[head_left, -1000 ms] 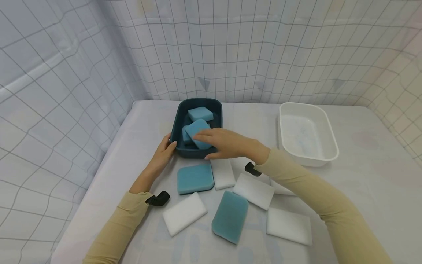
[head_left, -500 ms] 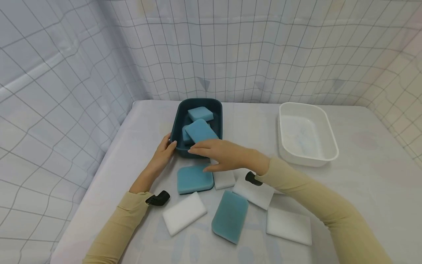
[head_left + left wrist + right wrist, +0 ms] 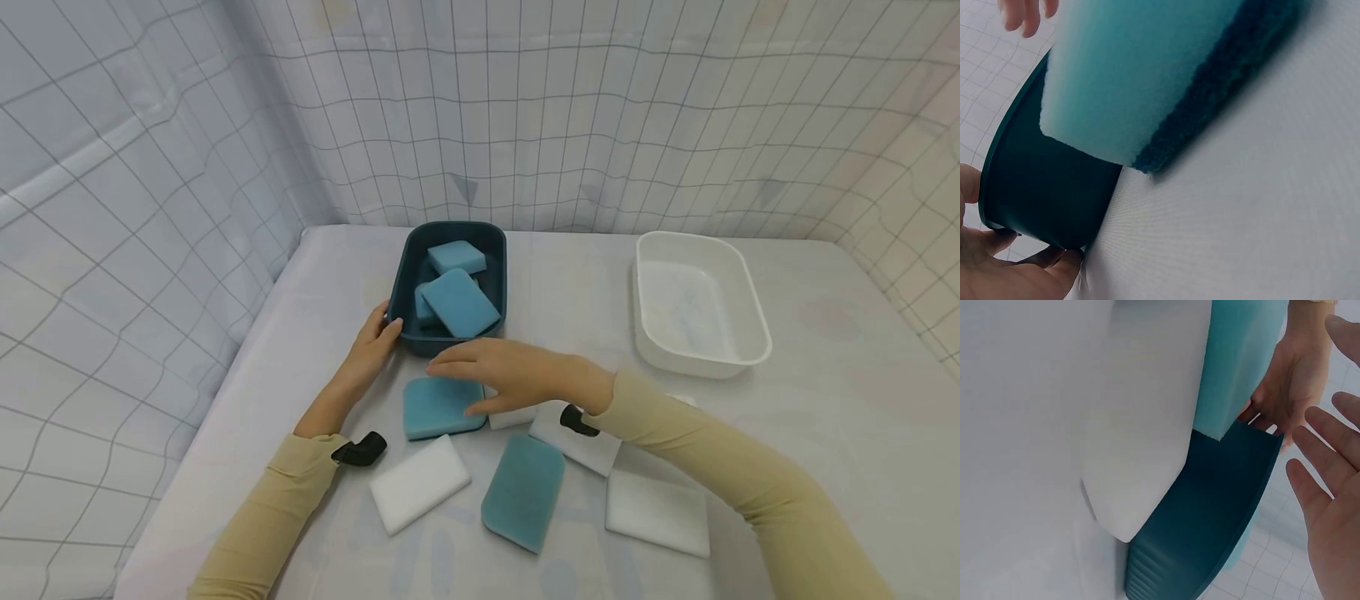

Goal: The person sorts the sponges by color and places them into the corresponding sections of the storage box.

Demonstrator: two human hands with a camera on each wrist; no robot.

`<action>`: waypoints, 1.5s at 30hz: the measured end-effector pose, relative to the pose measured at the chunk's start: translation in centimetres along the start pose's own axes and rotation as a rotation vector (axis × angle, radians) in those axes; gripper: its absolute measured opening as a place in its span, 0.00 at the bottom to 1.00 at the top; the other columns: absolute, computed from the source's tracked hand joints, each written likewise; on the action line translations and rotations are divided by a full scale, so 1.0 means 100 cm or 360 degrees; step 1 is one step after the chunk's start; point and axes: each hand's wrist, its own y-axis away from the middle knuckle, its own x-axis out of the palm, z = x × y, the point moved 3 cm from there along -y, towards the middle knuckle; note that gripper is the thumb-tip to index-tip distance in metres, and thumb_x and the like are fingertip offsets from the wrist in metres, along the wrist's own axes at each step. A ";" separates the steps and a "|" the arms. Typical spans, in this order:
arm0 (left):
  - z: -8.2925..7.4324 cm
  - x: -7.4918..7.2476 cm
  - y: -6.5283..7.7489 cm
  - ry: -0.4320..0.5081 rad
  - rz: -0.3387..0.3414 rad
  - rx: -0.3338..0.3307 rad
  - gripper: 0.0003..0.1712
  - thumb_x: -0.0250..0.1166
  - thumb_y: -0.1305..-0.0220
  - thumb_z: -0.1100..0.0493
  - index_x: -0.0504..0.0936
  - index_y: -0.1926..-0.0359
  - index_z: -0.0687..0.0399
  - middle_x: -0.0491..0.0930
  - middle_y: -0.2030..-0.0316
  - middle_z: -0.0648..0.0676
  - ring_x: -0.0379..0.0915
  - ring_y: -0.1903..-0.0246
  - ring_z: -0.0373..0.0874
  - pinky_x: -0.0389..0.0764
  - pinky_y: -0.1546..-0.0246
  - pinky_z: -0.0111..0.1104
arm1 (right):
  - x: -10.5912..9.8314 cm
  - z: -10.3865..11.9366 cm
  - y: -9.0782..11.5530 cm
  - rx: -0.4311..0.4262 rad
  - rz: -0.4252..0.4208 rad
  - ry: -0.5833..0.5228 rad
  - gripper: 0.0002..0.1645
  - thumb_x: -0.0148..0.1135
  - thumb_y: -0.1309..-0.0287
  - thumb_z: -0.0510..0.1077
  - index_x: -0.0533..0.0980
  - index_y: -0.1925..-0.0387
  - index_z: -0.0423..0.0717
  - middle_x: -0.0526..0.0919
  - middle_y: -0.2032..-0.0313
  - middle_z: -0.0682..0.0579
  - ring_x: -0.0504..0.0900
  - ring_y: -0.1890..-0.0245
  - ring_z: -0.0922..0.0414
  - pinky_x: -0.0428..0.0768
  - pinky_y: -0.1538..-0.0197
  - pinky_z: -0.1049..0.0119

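My left hand (image 3: 366, 354) grips the near left corner of a dark teal bin (image 3: 431, 344); in the left wrist view its fingers curl around the bin's end. Inside the bin lie several blue sponges, one (image 3: 460, 302) leaning across another (image 3: 424, 308) and one (image 3: 456, 256) farther back. My right hand (image 3: 498, 371) hovers just in front of the bin, fingers spread and holding nothing, as the right wrist view also shows. Under it is a blue sponge (image 3: 435, 408) with a dark scrubbing layer beneath; a white block (image 3: 512, 415) beside it is partly hidden by the hand.
A second blue sponge (image 3: 522, 492) lies nearer on the white cloth. Around it are white sponge blocks at left (image 3: 420, 483), right (image 3: 656, 512) and under the right wrist (image 3: 573, 442). A white bin (image 3: 697, 364) with nothing in it stands at back right. Gridded curtains surround the table.
My right hand has drawn back from the sponge in the bin toward me, over the sponge on the table. The sponge stays in the bin. My left hand has not moved.
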 end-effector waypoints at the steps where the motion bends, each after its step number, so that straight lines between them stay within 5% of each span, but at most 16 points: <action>1: 0.000 0.000 0.000 0.0004 0.0003 0.0002 0.32 0.41 0.26 0.55 0.42 0.27 0.55 0.43 0.27 0.63 0.39 0.27 0.54 0.48 0.28 0.50 | 0.001 0.001 0.000 -0.0002 0.0017 -0.0012 0.37 0.62 0.42 0.53 0.63 0.34 0.44 0.69 0.35 0.49 0.68 0.35 0.54 0.68 0.33 0.63; 25: -0.003 0.001 -0.001 0.0005 0.0009 0.0061 0.31 0.41 0.26 0.55 0.43 0.27 0.56 0.44 0.27 0.63 0.40 0.27 0.54 0.48 0.28 0.50 | 0.019 -0.001 0.000 0.0105 0.0288 0.0065 0.45 0.65 0.47 0.58 0.60 0.32 0.47 0.63 0.32 0.48 0.63 0.31 0.52 0.65 0.31 0.58; 34: -0.003 0.002 0.001 0.0011 -0.0006 0.0041 0.31 0.40 0.26 0.56 0.43 0.27 0.57 0.43 0.27 0.63 0.39 0.27 0.54 0.48 0.28 0.49 | 0.025 -0.005 0.000 0.0201 0.0394 0.0069 0.42 0.64 0.45 0.55 0.59 0.31 0.55 0.59 0.30 0.45 0.61 0.30 0.51 0.66 0.32 0.58; 45: -0.004 0.002 0.002 0.0015 -0.0012 0.0039 0.31 0.40 0.26 0.56 0.43 0.27 0.58 0.44 0.28 0.65 0.41 0.28 0.56 0.49 0.28 0.50 | 0.026 -0.005 -0.001 0.0212 0.0383 0.0068 0.38 0.63 0.43 0.53 0.61 0.32 0.60 0.62 0.32 0.47 0.63 0.32 0.52 0.66 0.32 0.61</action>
